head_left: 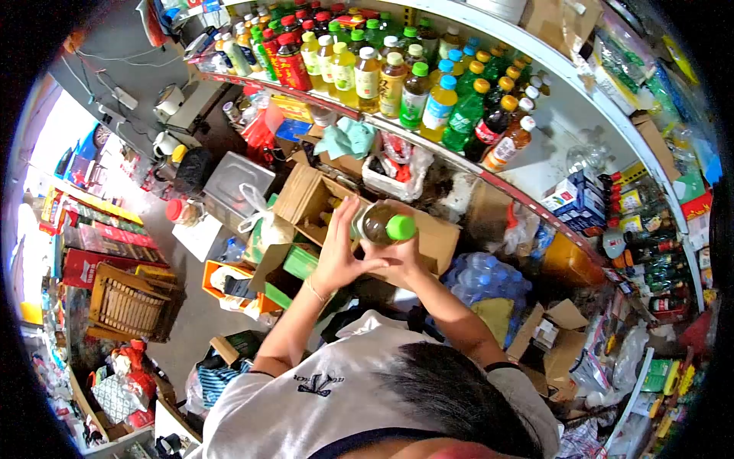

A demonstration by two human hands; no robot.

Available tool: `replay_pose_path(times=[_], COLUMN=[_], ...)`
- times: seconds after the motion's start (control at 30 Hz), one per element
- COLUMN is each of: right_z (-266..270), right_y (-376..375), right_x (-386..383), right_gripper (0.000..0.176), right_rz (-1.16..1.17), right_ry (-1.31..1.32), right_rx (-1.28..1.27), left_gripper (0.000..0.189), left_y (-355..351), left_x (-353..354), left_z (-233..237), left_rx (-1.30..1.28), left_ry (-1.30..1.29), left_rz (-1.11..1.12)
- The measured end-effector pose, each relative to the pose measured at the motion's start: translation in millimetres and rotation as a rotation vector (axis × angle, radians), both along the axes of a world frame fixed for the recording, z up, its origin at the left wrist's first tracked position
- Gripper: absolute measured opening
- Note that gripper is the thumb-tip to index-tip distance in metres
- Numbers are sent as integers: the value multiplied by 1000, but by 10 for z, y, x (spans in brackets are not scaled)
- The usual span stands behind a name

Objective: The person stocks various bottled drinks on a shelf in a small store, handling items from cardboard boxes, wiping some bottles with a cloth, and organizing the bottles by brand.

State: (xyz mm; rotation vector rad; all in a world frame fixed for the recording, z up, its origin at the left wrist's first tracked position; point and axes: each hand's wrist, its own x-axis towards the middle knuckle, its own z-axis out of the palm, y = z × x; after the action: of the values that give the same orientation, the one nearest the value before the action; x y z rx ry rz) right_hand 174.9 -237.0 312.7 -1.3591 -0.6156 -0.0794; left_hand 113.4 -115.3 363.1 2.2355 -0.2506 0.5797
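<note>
In front of my chest is a drink bottle (377,223) with dark contents, its bright green cap tilted up toward the camera. My right hand (396,254) holds it from below and the right side. My left hand (335,249) is beside the bottle on the left, fingers stretched upward and thumb spread toward the right hand. Whether the left palm presses on the bottle cannot be made out. Just beyond the hands is an opened cardboard box (310,200), with yellowish items partly visible inside.
A shelf (451,157) above carries several rows of capped drink bottles (367,80). Blue-tinted wrapped bottles (489,279) and an open carton (554,336) lie to the right. At left are an orange box (222,287), a wooden stool (130,302) and a metal case (238,183).
</note>
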Motion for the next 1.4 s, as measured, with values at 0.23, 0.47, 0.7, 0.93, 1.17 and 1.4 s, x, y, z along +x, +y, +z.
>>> replay_pose_path(times=[0.23, 0.47, 0.7, 0.93, 1.17, 1.4], right_z=[1048, 1702, 1759, 1967, 1848, 1809], right_y=[-581, -949, -865, -589, -357, -124], right_x=[357, 589, 894, 1469, 2245, 2660], right_gripper=[73, 82, 74, 64, 57, 56], right_rz=[-39, -17, -72, -371, -249, -325], right_ry=[-315, -662, -892, -1108, -1120, -907], right_rx=[-85, -488, -439, -499, -660, -630], left_gripper=[72, 64, 65, 67, 67, 64], left_y=[-111, -201, -132, -17, -22, -210], left_x=[773, 1200, 1568, 2163, 2866, 3120], left_z=[405, 686, 801, 772, 252, 173], left_rx=[148, 172, 175, -81, -68, 109], left_ry=[-411, -685, -726, -523, -441, -388], left_rz=[-148, -104, -171, 54, 135, 274])
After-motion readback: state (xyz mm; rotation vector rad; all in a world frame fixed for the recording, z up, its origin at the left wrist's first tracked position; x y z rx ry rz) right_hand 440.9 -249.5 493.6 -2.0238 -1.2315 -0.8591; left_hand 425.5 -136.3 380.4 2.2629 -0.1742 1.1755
